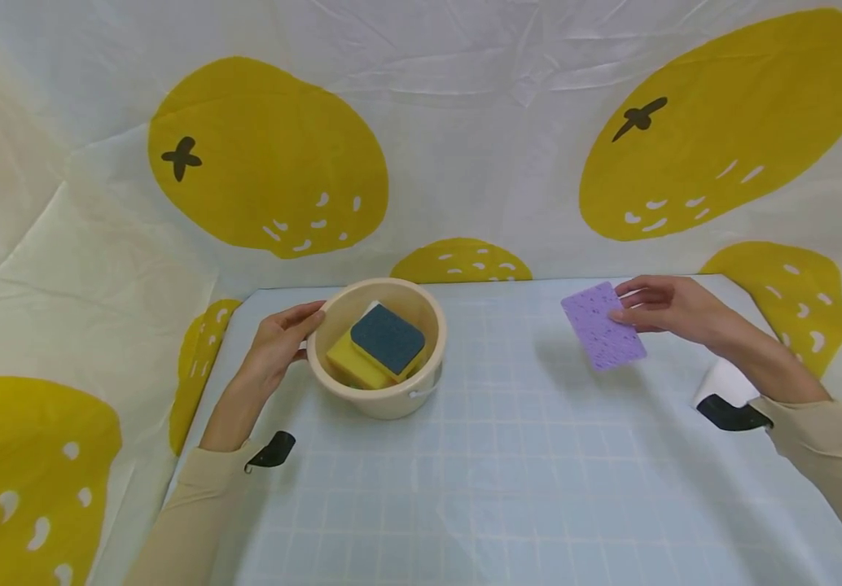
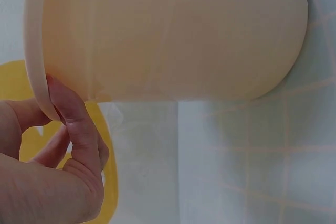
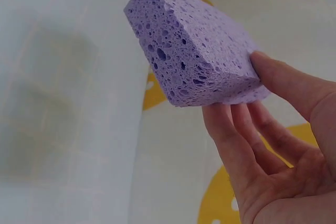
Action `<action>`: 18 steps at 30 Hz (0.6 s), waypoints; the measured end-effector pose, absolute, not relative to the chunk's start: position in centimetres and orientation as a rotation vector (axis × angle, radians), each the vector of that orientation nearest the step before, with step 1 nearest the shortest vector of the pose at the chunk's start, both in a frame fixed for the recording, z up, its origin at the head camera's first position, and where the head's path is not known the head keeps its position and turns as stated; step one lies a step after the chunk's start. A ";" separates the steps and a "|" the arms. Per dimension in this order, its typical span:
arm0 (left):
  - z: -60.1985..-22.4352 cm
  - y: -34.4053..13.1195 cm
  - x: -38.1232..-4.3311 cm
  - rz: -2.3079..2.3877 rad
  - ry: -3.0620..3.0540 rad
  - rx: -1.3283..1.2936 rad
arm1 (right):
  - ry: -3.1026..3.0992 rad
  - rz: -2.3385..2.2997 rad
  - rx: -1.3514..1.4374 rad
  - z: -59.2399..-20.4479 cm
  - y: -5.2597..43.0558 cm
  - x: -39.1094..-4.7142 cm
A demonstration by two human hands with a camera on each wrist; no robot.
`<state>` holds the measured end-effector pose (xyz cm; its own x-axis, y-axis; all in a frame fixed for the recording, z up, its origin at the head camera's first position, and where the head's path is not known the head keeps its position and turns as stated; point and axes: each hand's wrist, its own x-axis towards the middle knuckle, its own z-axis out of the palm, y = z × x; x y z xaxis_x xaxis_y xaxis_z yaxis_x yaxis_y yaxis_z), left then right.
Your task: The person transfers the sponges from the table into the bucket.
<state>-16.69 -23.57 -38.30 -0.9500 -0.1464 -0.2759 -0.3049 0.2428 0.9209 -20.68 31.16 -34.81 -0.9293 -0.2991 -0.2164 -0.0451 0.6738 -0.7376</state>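
Observation:
My left hand (image 1: 279, 340) pinches the rim of a cream bucket (image 1: 384, 404) at its left side. In the left wrist view, thumb and fingers clasp the lip of that bucket (image 2: 173, 35). Inside it lie a yellow sponge (image 1: 358, 364) and, on top, another sponge with a dark scouring face (image 1: 388, 338). Something white peeks out behind them. To the right, my right hand (image 1: 673, 305) holds a purple sponge (image 1: 602, 325) above the table. The right wrist view shows the porous purple sponge (image 3: 184, 45) between thumb and fingertips.
A pale blue table with a grid pattern (image 1: 494, 472) lies under both hands. A white object (image 1: 727, 382) sits partly hidden beneath the right forearm. White fabric with yellow fruit prints (image 1: 480, 163) rises behind and beside the table. The bucket's handle (image 1: 424, 392) hangs at its right side.

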 end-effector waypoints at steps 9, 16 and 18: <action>-38.1 -23.7 -16.7 1.838 2.340 -0.413 | 2.577 -1.127 -0.317 -33.5 29.2 -21.4; -38.1 -23.6 -16.7 1.852 2.339 -0.403 | 2.537 -1.177 -0.347 -32.5 27.3 -21.9; -38.2 -23.6 -16.7 1.858 2.338 -0.403 | 2.524 -1.193 -0.356 -32.3 26.8 -22.0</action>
<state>-16.74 -23.59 -38.17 -0.9562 -0.1277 -0.2633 -0.2854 0.2072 0.9358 -22.04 26.76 -32.30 -0.9157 -0.3572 -0.1839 -0.0847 0.6192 -0.7807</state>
